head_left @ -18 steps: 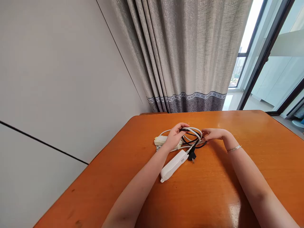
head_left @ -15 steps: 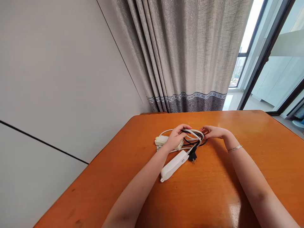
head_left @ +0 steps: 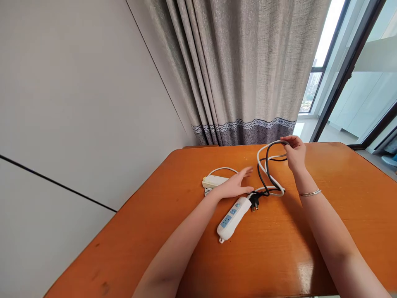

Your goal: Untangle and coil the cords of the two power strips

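Two power strips lie on the wooden table. The nearer white power strip [head_left: 232,221] shows its blue socket faces. Behind it, the cream power strip [head_left: 214,181] is partly covered by my left hand [head_left: 236,184], whose fingers are spread with nothing gripped. A black plug [head_left: 254,200] rests by the near strip's cable end, prongs toward me. My right hand [head_left: 294,153] pinches loops of a white cable [head_left: 259,156] and a black cable [head_left: 268,163], lifting them off the tabletop. Where the cables cross near the plug, they are tangled.
The orange-brown table [head_left: 173,198] meets a pale wall panel [head_left: 77,103] on the left. A grey curtain [head_left: 248,74] hangs behind its far edge. To the right stands a dark-framed glass door [head_left: 344,78].
My right hand has taken hold of the cable loops and raised them up and to the right. My left hand has let go of them. The near strip has turned, socket side up.
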`<state>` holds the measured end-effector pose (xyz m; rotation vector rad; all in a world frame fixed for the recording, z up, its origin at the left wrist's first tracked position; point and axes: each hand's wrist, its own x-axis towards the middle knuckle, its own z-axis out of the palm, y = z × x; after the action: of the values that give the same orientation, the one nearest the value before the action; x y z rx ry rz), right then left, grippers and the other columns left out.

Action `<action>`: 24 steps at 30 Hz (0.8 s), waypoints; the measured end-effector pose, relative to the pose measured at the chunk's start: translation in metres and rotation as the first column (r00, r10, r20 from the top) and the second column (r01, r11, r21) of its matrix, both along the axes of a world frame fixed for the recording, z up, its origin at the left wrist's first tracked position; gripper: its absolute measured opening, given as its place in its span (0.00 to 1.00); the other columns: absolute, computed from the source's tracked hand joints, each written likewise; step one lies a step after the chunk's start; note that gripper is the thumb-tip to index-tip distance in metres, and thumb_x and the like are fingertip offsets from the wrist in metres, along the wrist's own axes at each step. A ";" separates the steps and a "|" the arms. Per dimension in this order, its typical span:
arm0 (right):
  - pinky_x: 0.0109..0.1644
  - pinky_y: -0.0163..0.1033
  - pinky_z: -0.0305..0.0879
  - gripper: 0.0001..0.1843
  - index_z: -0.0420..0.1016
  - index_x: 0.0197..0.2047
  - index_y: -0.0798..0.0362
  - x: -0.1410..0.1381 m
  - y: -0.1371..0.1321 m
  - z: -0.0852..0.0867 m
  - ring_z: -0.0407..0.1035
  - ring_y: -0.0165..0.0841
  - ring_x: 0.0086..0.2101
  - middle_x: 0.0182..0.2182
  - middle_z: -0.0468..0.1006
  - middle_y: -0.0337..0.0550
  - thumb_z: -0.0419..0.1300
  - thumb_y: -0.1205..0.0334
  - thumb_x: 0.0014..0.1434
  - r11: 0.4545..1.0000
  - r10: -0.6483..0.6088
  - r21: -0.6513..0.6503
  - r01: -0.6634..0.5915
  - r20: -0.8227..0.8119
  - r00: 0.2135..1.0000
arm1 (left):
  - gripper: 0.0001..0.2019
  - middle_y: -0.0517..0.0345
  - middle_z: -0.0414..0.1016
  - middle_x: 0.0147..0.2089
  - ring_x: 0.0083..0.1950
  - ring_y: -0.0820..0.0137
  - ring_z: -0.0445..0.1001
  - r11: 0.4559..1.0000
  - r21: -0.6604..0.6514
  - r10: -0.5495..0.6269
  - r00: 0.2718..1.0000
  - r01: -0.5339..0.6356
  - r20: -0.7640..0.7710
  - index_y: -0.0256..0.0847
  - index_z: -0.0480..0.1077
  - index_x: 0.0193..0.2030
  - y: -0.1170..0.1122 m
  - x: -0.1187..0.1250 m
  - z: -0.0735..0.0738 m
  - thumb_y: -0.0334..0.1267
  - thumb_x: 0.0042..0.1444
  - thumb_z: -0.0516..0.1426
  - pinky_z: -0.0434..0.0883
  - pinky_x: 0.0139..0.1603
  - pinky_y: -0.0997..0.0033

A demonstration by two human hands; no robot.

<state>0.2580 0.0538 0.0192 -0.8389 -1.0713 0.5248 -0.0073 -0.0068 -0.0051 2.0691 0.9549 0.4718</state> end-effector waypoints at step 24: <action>0.27 0.31 0.64 0.22 0.76 0.39 0.53 0.071 -0.003 0.005 0.67 0.27 0.25 0.27 0.74 0.39 0.61 0.40 0.59 0.895 -0.024 -0.433 0.109 0.196 0.980 | 0.17 0.41 0.77 0.58 0.60 0.53 0.75 0.597 0.514 0.778 0.602 -0.616 -0.182 0.38 0.72 0.55 0.047 -0.055 -0.007 0.35 0.69 0.45 0.67 0.60 0.52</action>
<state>0.3292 0.0504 0.0240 -1.3450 -1.1042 0.6545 -0.0620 0.0405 -0.0122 2.0919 2.1444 0.7268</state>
